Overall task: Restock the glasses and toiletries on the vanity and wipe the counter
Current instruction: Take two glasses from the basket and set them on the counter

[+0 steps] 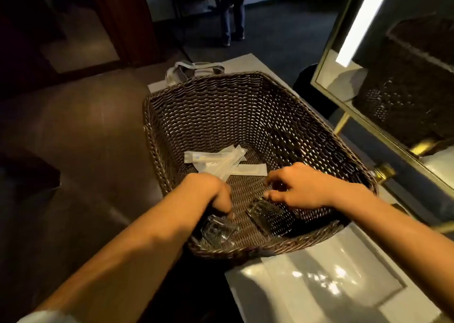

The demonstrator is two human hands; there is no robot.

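Observation:
A dark wicker basket (245, 106) sits on the vanity counter, partly over the sink. Both my hands are inside it. My left hand (211, 190) points downward, its fingers closed on the rim of a clear square-sided glass (216, 229) in the basket's near left corner; the thumb is hidden. My right hand (304, 187) hovers with curled, spread fingers just above a second clear glass (269, 216) lying tilted on the basket floor. Several white wrapped toiletry packets (216, 162) lie crossed over one another farther back in the basket.
A white sink basin (319, 286) lies below the basket's near edge. A gold-framed lit mirror (368, 101) and a gold tap (383, 171) stand to the right. A grey cloth bag (194, 68) rests on the counter behind the basket. A person stands far back (233, 11).

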